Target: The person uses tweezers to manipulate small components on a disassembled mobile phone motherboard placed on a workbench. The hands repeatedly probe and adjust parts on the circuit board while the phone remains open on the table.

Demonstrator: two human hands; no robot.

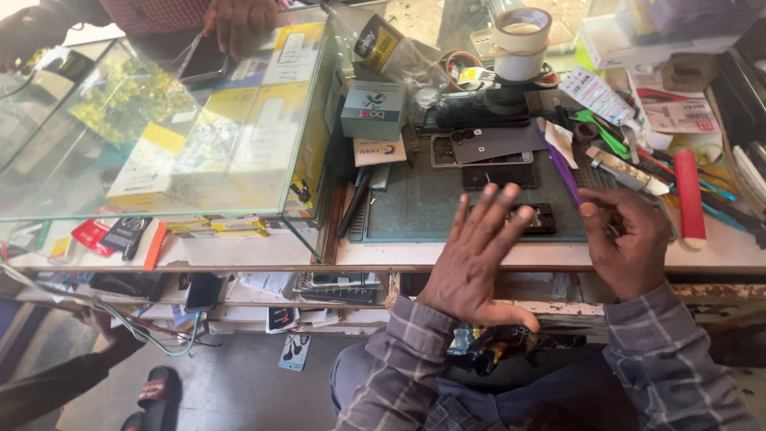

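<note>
Small black part (pixel 536 217), flat and oblong, lying on the green mat (pixel 423 203) between the two hands, just beyond the left fingertips. It looks thin, light and stiff (probably fragile, as bare electronics tend to be), best taken by its long edges rather than its face. Left hand (pixel 472 263): released, fingers spread flat, hovering at the near edge of the mat and holding nothing. Right hand (pixel 630 239): grip clenched with thumb against curled fingers; whether something small is pinched there cannot be told. Beyond the part lie a phone (pixel 482 149) with its back off and a purple strip (pixel 563 175) running away from the right hand. Farther off: a tape roll (pixel 523 32), a small box (pixel 372 110), and a red tool (pixel 689 195) to the right. The table (pixel 479 254) is crowded and pale-edged; left of the left hand stands a glass case (pixel 159 128), where another person's hand (pixel 239 22) rests.
</note>
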